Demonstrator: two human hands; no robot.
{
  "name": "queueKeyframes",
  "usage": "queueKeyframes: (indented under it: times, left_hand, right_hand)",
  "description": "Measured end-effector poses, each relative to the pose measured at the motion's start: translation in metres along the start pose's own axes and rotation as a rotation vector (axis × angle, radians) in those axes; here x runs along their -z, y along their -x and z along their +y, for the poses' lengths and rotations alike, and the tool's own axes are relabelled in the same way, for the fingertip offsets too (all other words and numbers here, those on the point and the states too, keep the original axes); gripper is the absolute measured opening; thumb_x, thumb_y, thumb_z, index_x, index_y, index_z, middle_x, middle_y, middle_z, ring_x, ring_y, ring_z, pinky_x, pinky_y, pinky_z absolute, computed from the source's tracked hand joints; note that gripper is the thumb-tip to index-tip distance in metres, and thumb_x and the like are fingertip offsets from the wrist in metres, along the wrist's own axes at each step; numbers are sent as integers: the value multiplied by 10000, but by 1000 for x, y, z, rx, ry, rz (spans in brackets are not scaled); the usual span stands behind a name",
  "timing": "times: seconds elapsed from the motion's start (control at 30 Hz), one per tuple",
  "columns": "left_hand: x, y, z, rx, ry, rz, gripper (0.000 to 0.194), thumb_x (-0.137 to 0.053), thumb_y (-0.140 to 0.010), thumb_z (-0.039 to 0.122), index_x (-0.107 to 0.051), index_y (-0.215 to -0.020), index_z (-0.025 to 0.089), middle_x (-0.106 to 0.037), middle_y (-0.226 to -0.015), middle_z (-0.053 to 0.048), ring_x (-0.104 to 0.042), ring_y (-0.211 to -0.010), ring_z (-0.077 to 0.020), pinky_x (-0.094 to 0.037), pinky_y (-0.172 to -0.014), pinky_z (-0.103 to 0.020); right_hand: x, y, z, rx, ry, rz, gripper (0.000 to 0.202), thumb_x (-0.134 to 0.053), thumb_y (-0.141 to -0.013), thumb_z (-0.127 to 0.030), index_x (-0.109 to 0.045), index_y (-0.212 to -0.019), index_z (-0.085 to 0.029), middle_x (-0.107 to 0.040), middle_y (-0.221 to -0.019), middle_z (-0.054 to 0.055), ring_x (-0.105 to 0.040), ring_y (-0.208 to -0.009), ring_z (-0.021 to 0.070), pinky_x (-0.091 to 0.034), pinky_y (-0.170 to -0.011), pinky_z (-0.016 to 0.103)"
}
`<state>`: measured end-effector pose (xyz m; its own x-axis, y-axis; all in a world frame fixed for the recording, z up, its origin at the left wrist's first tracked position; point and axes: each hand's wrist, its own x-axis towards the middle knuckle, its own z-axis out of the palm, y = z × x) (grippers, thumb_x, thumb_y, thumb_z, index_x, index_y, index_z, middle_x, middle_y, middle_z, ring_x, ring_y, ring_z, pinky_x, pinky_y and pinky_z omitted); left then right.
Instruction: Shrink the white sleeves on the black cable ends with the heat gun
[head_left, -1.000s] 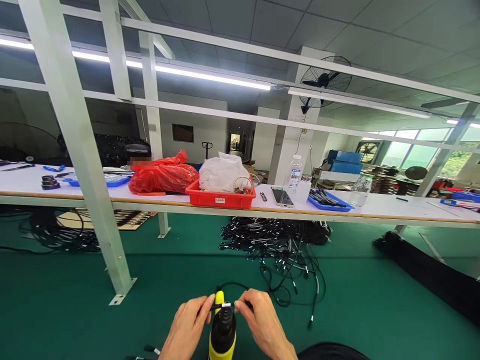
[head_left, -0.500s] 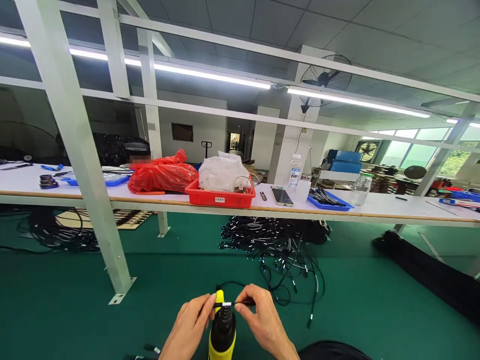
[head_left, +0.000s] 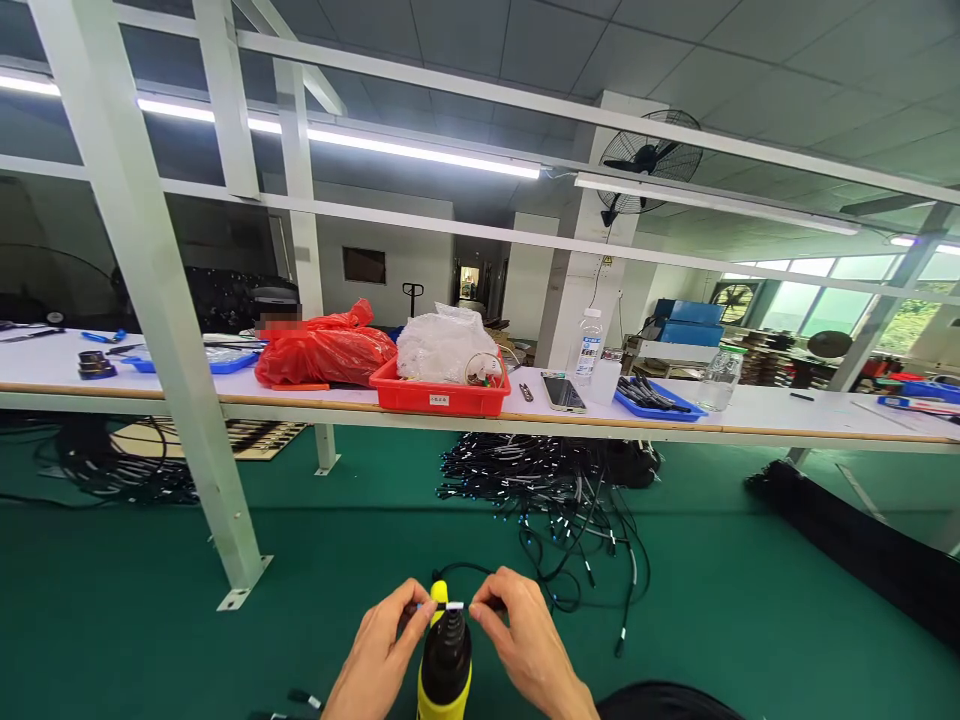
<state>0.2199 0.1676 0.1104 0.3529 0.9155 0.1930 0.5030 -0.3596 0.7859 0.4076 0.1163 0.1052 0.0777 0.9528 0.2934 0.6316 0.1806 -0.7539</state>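
Between thumb and fingertips, my left hand pinches a thin black cable bearing a white sleeve. The sleeve points right, toward my right hand. That hand's thumb and forefinger are pinched together at the sleeve's right end; whether they still grip the cable is hidden. Directly below and behind the sleeve stands a yellow-and-black tool with a ribbed black tip and a yellow knob-like part. Its lower end runs out of view.
Black cables lie heaped on the green floor under the white bench. On the bench are a red bin, a red plastic bag, a phone, bottles and a blue tray. A white post rises at left.
My left fingers have shifted slightly and the white sleeve sits a little further right. The dark cable seen at my right fingers before no longer shows there.
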Motion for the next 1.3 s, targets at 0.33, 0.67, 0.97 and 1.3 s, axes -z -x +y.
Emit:
queueKeyframes:
  times: [0.33, 0.67, 0.97, 1.3]
  left_hand:
    - [0, 0, -7, 9, -15, 29, 524, -367, -903, 647, -539, -651, 221, -575, -644, 3, -538, -652, -179, -425, -619, -248]
    - [1, -2, -4, -30, 14, 9, 474, -388, -891, 648, -556, -756, 225, -581, -716, 13, -512, -667, -170, -413, -631, -243]
    - [-1, -2, -11, 1, 46, 59, 566, -363, -903, 652, -465, -563, 211, -497, -549, 21, -484, -575, -158, -379, -567, -236]
    - [1, 1, -11, -20, 61, 44, 505, -357, -904, 655, -507, -690, 223, -555, -659, 23, -512, -641, -160, -416, -638, -241]
  right_hand:
    - [-3, -2, -5, -38, 54, -2, 217, -538, -927, -230, -631, -735, -191, -588, -736, -2, -548, -748, 167, -341, -660, 253]
    - [-8, -5, -2, -25, -15, 27, 127, -570, -871, -144, -624, -764, -187, -611, -780, 0, -561, -784, 169, -359, -670, 234]
    - [-4, -3, -12, -10, 34, -27, 350, -490, -963, -253, -611, -642, -183, -582, -616, -22, -500, -612, 126, -280, -583, 245]
    - [-2, 3, -10, 1, 49, -43, 311, -434, -997, -338, -586, -765, -197, -616, -747, -9, -527, -740, 149, -305, -658, 236]
